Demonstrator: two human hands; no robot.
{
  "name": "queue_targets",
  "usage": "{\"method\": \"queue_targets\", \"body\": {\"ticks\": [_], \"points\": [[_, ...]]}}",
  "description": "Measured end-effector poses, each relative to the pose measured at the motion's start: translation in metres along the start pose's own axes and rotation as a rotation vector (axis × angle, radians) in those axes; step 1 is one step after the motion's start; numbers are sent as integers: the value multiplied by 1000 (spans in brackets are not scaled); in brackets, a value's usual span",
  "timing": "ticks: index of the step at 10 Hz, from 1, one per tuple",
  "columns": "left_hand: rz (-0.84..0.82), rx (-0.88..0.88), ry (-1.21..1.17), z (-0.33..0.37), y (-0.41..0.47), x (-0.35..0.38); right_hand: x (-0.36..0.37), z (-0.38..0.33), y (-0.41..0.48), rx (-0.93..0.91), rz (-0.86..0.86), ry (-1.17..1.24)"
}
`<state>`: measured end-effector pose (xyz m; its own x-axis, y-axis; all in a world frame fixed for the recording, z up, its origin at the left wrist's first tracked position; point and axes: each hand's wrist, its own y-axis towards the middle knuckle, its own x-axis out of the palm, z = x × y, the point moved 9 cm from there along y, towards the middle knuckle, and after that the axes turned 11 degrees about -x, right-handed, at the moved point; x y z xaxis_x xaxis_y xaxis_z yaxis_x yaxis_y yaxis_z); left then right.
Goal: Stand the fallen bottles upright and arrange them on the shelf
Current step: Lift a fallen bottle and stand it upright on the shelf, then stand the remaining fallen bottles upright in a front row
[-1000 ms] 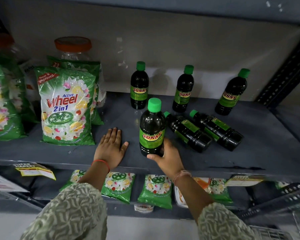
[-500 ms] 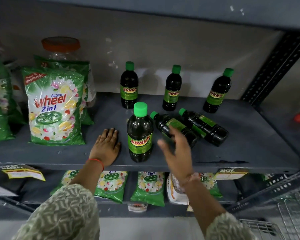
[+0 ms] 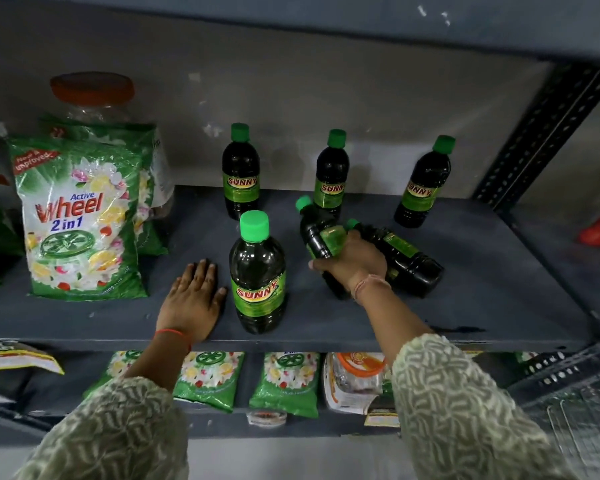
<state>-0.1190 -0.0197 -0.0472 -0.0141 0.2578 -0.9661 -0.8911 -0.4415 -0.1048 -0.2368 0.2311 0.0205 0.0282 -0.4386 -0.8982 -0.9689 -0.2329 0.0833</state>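
Note:
Dark bottles with green caps and "SUNNY" labels are on the grey shelf (image 3: 499, 299). Three stand at the back: the back left bottle (image 3: 240, 171), the back middle bottle (image 3: 330, 174) and the back right bottle (image 3: 423, 183). A front bottle (image 3: 258, 275) stands upright near the shelf's edge. My right hand (image 3: 355, 263) is shut on a fallen bottle (image 3: 317, 233), whose cap end is tilted up off the shelf. Right of it a second fallen bottle (image 3: 400, 254) lies on its side. My left hand (image 3: 193, 297) rests flat on the shelf, left of the front bottle.
Green "Wheel" detergent bags (image 3: 78, 216) stand at the left, with an orange-lidded clear jar (image 3: 92, 97) behind them. The lower shelf holds small green packets (image 3: 284, 382) and an orange-lidded container (image 3: 355, 379). A perforated dark upright (image 3: 541, 140) bounds the right side.
My right hand let go of the front bottle, moved right and closed on a fallen bottle, whose cap end is now raised. The left hand stayed flat.

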Motion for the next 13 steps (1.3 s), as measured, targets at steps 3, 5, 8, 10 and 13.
{"method": "queue_targets", "body": {"ticks": [3,5,8,10,13], "points": [[-8,0,11,-1,-1,0,4,-5,-25,25,552,548],[5,8,-3,0,-3,-2,12,-11,-23,-6,471,556],[6,13,-19,-1,-2,-2,29,-1,-27,-73,321,761],[-1,4,-19,1,-4,-3,36,17,-18,-32,129,907],[2,4,-21,0,-3,-3,34,12,-23,-17,216,771]]}}
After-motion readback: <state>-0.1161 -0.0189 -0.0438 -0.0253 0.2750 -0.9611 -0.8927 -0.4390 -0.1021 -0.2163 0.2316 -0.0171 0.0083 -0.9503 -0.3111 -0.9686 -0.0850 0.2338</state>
